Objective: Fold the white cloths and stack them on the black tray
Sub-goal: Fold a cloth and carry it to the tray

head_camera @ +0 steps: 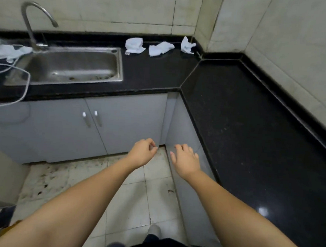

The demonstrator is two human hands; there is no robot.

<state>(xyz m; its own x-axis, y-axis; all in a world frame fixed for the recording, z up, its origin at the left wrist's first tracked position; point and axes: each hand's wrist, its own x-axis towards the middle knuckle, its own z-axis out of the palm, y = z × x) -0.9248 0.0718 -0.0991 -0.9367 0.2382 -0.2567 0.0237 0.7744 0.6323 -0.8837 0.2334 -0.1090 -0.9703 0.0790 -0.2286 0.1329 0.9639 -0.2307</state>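
White cloths are not in either hand. Left hand [142, 153], lower centre of the frame, has its fingers loosely curled with thumb near fingertips and holds nothing. Right hand [184, 159], just beside it, is relaxed with fingers spread and also holds nothing. Both hang in front of the grey cabinet doors [93, 126], above the tiled floor [154, 195].

Three crumpled white cloths lie on the black countertop [253, 129] in the upper centre: left cloth [134, 45], middle cloth [160, 48], right cloth [187, 45] against the wall. More white cloth [9, 52] lies at the left edge, beside the sink [70, 66].

Black tray: not visible.

Risk: the cloths lie well apart from the hands, at the back; a hasty reach could drag one toward the sink. The dark countertop may also mask the tray.
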